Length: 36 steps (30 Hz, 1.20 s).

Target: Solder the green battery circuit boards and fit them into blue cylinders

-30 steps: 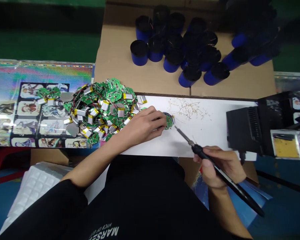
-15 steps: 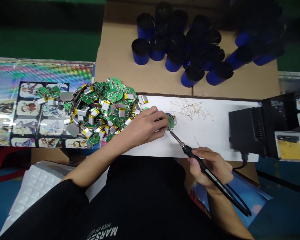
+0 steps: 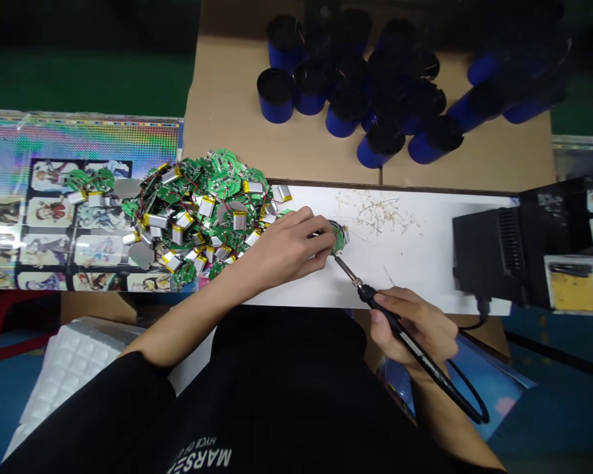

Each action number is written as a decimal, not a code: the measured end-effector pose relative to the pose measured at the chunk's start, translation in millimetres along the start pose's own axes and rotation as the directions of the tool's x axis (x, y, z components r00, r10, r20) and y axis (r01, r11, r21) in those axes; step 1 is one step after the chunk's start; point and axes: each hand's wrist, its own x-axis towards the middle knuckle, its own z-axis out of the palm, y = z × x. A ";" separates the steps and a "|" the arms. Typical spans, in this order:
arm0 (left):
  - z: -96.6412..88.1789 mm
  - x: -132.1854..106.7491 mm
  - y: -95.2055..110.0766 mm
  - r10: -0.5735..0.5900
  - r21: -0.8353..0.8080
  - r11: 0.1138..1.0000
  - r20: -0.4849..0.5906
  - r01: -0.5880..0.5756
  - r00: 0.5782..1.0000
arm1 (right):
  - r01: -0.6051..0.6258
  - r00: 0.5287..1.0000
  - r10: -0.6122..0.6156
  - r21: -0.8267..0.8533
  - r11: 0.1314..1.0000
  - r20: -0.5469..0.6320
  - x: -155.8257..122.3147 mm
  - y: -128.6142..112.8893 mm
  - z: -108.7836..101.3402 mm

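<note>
Though partly hidden, circuit board (image 3: 339,243) between hands (image 3: 296,247) (image 3: 418,324).

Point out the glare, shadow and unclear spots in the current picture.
Head view: rainbow glare streaks the shiny printed sheet; head view: the farther blue cups sink into deep shadow; head view: where the soldering iron meets the small green board is too small to judge contact.

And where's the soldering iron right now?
In the head view, the soldering iron is right of centre, gripped in the right hand, its tip by the lower edge of the green circuit board beside the left hand.
</note>
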 end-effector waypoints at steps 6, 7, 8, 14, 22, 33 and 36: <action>-1.4 1.2 2.2 -0.012 0.026 1.000 0.005 0.012 1.000 | 0.037 0.998 -0.037 -0.002 0.999 0.051 5.1 -0.7 -3.2; -1.3 1.3 2.3 -0.013 0.030 0.999 0.006 0.013 1.000 | 0.037 0.998 -0.037 0.005 0.999 0.052 6.2 -1.3 -3.3; -1.2 1.4 2.3 -0.014 0.033 0.999 0.008 0.013 1.000 | 0.035 0.998 -0.036 0.009 0.999 0.054 7.2 -1.8 -3.3; 0.5 1.1 1.9 -0.010 0.035 0.999 0.008 0.009 1.000 | -0.002 1.000 0.002 -0.011 1.000 0.025 9.1 -4.2 -2.0; 0.6 0.6 0.4 0.007 0.037 0.999 0.009 -0.007 1.000 | -0.016 0.995 0.018 0.014 1.000 -0.096 8.7 -4.6 -9.8; 0.2 0.2 -0.6 0.005 0.028 1.000 0.024 -0.005 1.000 | -0.410 0.786 0.490 0.277 0.869 -0.377 -9.9 18.3 6.5; -3.2 0.9 0.0 0.008 0.022 1.000 0.033 -0.009 0.999 | -0.475 0.777 0.532 0.241 0.846 -0.337 -26.9 25.3 7.5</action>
